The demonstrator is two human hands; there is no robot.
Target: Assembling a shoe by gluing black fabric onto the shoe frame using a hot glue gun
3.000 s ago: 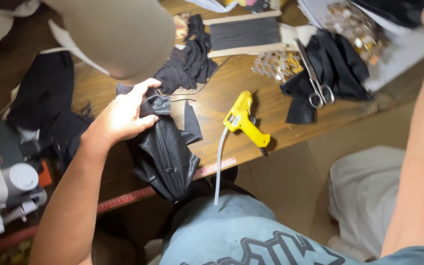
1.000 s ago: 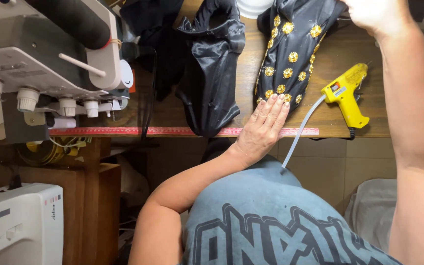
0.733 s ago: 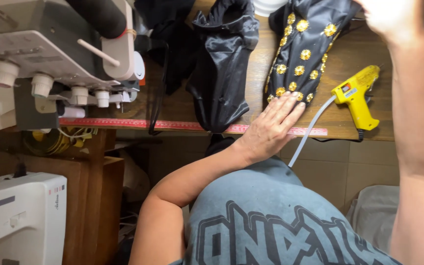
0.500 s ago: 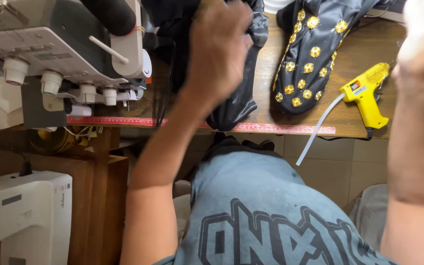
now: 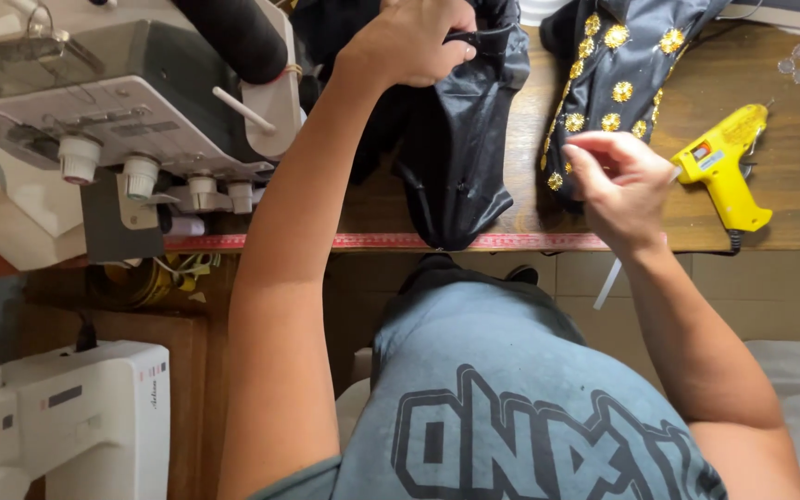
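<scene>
The left hand (image 5: 414,42) grips the top of a plain black garment (image 5: 460,157) lying on the wooden surface (image 5: 789,218). The right hand (image 5: 618,190) hovers pinched just over a black piece with gold sequins (image 5: 604,83), a yellow glue gun (image 5: 724,167) just beside it.

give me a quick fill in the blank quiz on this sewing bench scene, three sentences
1. The left hand grips the plain ____ fabric piece at its top.
2. The plastic glue gun lying on the wooden table is ____ in colour.
3. The dark fabric piece beside the right hand carries ____ round ornaments.

Missing words: black; yellow; gold
</scene>
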